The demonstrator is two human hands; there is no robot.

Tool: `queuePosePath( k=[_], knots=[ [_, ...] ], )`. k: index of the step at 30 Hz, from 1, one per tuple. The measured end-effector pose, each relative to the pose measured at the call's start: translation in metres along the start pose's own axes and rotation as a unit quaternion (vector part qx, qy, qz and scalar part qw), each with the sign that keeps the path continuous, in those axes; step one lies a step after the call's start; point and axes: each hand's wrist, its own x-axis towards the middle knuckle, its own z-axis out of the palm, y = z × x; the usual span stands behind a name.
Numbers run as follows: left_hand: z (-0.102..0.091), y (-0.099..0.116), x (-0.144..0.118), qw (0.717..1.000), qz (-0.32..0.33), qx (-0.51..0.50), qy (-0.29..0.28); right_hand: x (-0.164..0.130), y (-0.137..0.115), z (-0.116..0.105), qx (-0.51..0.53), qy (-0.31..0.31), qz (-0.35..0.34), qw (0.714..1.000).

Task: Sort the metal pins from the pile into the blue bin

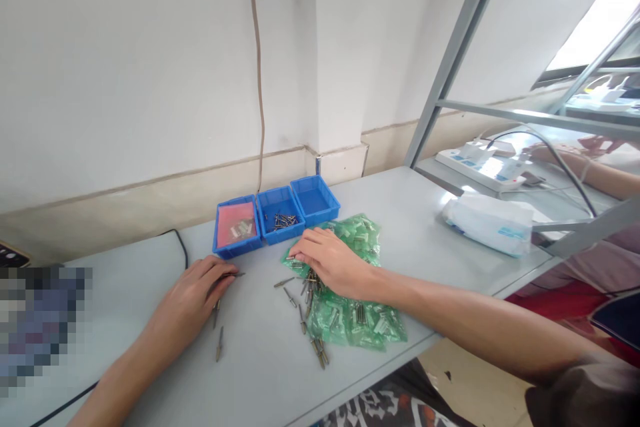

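My left hand (200,290) is closed above the tabletop, with a slim metal pin (240,274) sticking out past its fingertips. Below that hand lie loose pins, one of them a thick-ended metal pin (219,345). My right hand (334,261) is bent over a green plastic bag (340,320) and a pile of pins (311,283). Its thumb and fingers pinch what looks like another small metal pin (292,257). More pins are scattered towards the table's front edge.
Three joined blue bins stand by the wall: the left bin (220,253) holds a pink bag, the middle bin (285,237) some pins. A white soft pack (490,221) and a power strip (480,169) are at right, near a metal frame (440,83) and another person's arm (595,173).
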Motion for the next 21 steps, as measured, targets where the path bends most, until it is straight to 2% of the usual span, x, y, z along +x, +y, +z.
queuePosePath(
  k=[5,9,15,21],
  knots=[
    [0.0,-0.001,0.0,1.0,0.002,0.003,0.003,0.001,-0.001,-0.001,0.004,-0.001,0.0,1.0],
    [0.0,-0.001,0.001,1.0,0.008,0.001,0.003,0.002,-0.006,-0.006,0.018,0.001,0.026,0.999],
    [0.0,-0.002,0.0,1.0,0.003,0.003,0.001,0.006,-0.015,-0.014,0.106,0.032,0.075,0.991],
    [0.001,-0.001,0.0,1.0,-0.003,0.006,0.005,0.007,-0.014,-0.014,0.173,0.048,0.12,0.976]
  ],
)
